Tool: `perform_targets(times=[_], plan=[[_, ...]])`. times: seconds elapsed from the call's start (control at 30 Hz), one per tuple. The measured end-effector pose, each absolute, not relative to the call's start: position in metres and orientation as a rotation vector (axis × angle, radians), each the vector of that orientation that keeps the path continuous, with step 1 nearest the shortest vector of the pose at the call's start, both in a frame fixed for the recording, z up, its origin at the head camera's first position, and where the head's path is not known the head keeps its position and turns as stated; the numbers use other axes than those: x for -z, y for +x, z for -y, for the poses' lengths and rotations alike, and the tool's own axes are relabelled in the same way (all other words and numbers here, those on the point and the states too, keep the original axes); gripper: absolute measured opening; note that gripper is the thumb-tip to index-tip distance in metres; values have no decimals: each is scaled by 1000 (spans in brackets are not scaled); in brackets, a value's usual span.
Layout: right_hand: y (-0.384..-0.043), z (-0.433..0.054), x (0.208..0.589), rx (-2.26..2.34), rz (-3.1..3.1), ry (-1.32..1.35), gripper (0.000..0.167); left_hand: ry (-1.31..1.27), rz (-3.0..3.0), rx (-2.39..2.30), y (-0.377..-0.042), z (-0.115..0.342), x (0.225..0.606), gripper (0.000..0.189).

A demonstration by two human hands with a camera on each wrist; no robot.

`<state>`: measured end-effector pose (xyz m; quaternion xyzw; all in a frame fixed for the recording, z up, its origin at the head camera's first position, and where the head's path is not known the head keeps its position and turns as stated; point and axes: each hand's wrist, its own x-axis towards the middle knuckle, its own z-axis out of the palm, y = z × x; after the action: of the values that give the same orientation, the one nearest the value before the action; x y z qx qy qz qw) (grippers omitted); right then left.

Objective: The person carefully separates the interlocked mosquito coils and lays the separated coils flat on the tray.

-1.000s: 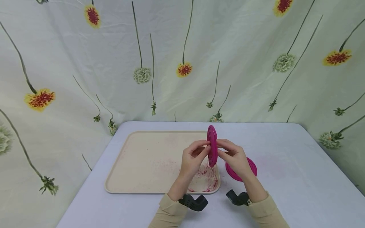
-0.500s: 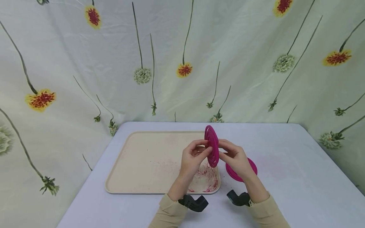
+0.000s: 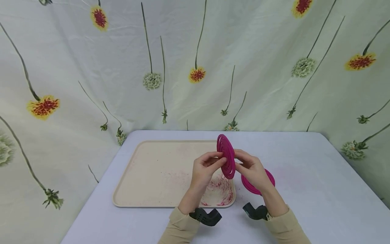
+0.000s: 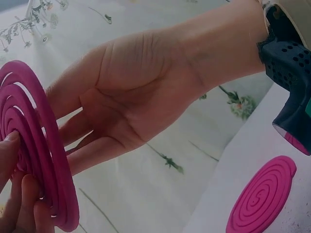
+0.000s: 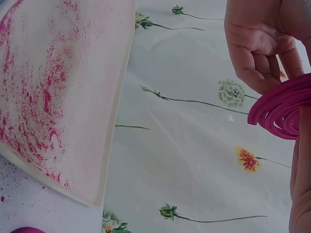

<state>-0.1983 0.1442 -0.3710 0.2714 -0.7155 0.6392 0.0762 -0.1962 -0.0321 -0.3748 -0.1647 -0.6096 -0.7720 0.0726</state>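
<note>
A pink coil stands on edge in the air, over the tray's right end; the left hand pinches one face with thumb and fingers; the right hand seems to grip the opposite face, though the coil hides its fingertips; a second coil lies flat on the tabletop beside the tray, partly behind the right wrist; pink smears mark the tray's near right corner; flowered cloth hangs behind.

A flower-printed cloth hangs behind a white table.
</note>
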Motion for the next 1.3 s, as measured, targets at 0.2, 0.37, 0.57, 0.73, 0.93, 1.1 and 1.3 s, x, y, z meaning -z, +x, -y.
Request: perform_targets(times=[0.2, 0.37, 0.57, 0.73, 0.93, 1.1, 1.3], plan=[[-199, -144, 372, -1918, 2109, 851, 35, -459, 1824, 2388, -197, 31, 376, 26], [-200, -143, 375, -1928, 2075, 922, 27, -460, 1771, 2410, -198, 29, 377, 23], [-200, -142, 376, -1876, 2098, 852, 26, -512, 1777, 2313, -198, 28, 378, 20], [-199, -140, 374, -1868, 2134, 747, 31, -510, 1829, 2213, -199, 27, 379, 18], [-199, -140, 374, -1857, 2131, 677, 33, -441, 1865, 2226, -197, 25, 379, 26], [-199, -141, 374, -1850, 2145, 703, 39, -492, 1867, 2274, -197, 28, 378, 31], [-199, -141, 374, -1853, 2141, 695, 42, -651, 1928, 2198, -199, 29, 378, 29]])
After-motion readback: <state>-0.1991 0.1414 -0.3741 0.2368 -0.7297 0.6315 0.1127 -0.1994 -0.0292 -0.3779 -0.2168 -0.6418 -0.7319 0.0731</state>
